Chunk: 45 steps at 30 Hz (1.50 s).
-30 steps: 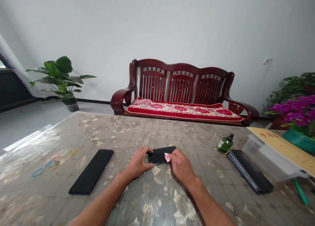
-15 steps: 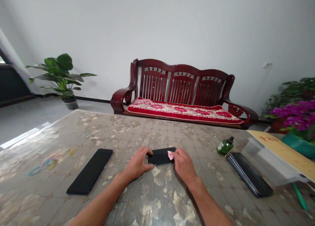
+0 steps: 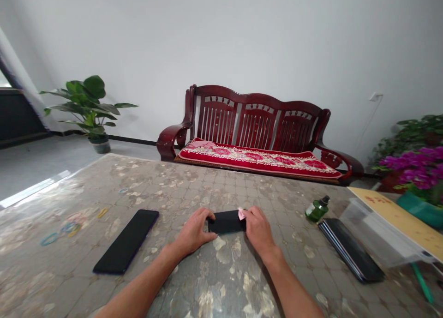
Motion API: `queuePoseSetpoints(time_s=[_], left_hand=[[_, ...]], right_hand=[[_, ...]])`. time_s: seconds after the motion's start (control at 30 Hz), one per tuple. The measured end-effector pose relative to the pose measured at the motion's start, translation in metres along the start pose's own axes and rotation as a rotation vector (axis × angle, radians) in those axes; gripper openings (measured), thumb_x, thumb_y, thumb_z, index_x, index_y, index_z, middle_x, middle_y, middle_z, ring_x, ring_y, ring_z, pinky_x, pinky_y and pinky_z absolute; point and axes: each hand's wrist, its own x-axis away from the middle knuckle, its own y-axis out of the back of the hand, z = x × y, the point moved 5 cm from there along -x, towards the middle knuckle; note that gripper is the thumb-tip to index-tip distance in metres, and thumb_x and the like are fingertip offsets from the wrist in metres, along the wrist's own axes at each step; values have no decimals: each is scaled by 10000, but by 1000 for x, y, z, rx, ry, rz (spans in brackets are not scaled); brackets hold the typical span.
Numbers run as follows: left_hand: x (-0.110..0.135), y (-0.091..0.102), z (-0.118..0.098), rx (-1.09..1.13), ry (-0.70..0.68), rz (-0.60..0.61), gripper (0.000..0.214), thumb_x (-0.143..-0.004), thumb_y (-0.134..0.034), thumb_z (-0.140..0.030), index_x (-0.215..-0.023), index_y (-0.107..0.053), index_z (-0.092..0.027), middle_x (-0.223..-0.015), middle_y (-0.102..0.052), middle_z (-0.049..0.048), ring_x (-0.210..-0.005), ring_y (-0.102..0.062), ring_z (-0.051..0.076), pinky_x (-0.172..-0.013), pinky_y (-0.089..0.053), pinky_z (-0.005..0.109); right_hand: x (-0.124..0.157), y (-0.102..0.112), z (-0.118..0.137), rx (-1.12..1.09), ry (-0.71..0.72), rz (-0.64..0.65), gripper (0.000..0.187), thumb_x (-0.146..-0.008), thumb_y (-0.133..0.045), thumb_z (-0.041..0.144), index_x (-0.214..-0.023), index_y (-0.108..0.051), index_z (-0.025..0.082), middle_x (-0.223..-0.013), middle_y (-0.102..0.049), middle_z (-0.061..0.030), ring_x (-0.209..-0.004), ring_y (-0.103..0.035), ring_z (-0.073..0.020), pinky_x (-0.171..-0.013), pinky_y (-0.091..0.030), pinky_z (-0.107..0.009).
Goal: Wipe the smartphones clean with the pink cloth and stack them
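A black smartphone [image 3: 225, 222] lies sideways on the patterned tablecloth in front of me, dark screen up. My left hand [image 3: 196, 229] grips its left end between thumb and fingers. At its right end, my right hand [image 3: 258, 228] pinches a small pink cloth [image 3: 241, 214] against the screen. Most of the cloth is hidden by the fingers. Another black phone [image 3: 126, 242] lies slanted to the left of my left hand. On the right, a stack of dark phones [image 3: 351, 249] rests beside a small green spray bottle [image 3: 317, 209].
Coloured rubber bands [image 3: 71, 228] are scattered at the left of the table [image 3: 166, 184]. At the right stand a clear plastic box [image 3: 367, 230] with a yellow board [image 3: 398, 212] on it, a green pen-like stick [image 3: 422, 283] and purple flowers [image 3: 418, 165]. A wooden bench [image 3: 256, 124] stands beyond.
The pink cloth has shifted slightly up and to the right at the phone's right end, with my right hand. My left hand keeps its grip on the phone.
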Motion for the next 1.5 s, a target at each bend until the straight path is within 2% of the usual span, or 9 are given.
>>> queuePoseSetpoints(time_s=[0.13, 0.27, 0.37, 0.6, 0.9, 1.13, 1.2, 1.37, 1.5], left_hand=[[0, 2, -3, 7, -8, -6, 316, -656, -696, -135, -926, -556, -219, -986, -597, 27, -951, -581, 235, -860, -446, 340], [0, 2, -5, 10, -6, -7, 314, -659, -682, -127, -929, -552, -221, -974, -597, 22, -943, -577, 232, -851, -444, 336], [0, 1, -4, 14, 0, -2, 323, -654, -679, -120, -931, -548, -219, -986, -597, 25, -945, -575, 230, -857, -443, 338], [0, 2, -2, 32, 12, -19, 334, -637, -694, -120, -923, -557, -226, -1011, -615, 25, -977, -583, 239, -890, -443, 345], [0, 0, 0, 28, 4, -33, 347, -640, -689, -132, -940, -543, -227, -1014, -619, 23, -979, -589, 241, -878, -444, 344], [0, -3, 5, 20, 22, -27, 366, -648, -705, -146, -965, -539, -227, -1050, -626, 37, -1017, -586, 251, -900, -435, 357], [0, -3, 5, 13, 24, -28, 371, -649, -705, -145, -972, -541, -225, -1052, -628, 41, -1019, -585, 253, -903, -434, 361], [0, -3, 3, 1, 21, -34, 368, -650, -704, -148, -974, -544, -223, -1042, -633, 38, -1013, -587, 252, -899, -436, 362], [1, -2, 3, -18, 25, -36, 368, -652, -708, -156, -976, -547, -225, -1042, -634, 40, -1016, -584, 255, -899, -438, 366]], right_hand=[[-1, -1, -15, 79, -84, -20, 285, -968, -441, 112, -1005, -708, 204, -871, -574, -64, -836, -537, -204, -770, -437, -290], [-1, -6, 5, -10, 48, 30, 301, -962, -447, 84, -1107, -680, 208, -912, -589, -58, -885, -541, -192, -799, -436, -277], [-2, -7, 16, -40, 98, 56, 289, -968, -446, 96, -1075, -691, 206, -906, -594, -56, -892, -539, -188, -806, -433, -273], [-4, -4, -7, 64, -67, 14, 310, -977, -427, 117, -1055, -713, 208, -879, -586, -58, -850, -545, -192, -773, -427, -265], [-12, -4, 30, -71, 96, 121, 321, -968, -421, 88, -969, -716, 213, -868, -592, -46, -857, -545, -174, -766, -423, -244], [-15, -5, 4, 31, -95, 64, 328, -957, -424, 80, -926, -726, 204, -861, -605, -63, -818, -558, -181, -737, -424, -257], [-12, -5, 9, 6, -62, 80, 316, -959, -433, 86, -930, -724, 206, -859, -600, -59, -824, -561, -177, -735, -424, -253], [0, 0, 37, -116, 137, 138, 297, -956, -445, 98, -950, -716, 219, -859, -587, -42, -831, -552, -165, -739, -430, -247], [6, 6, 21, -61, 62, 91, 317, -949, -425, 84, -945, -715, 212, -861, -592, -51, -836, -559, -177, -751, -442, -265]])
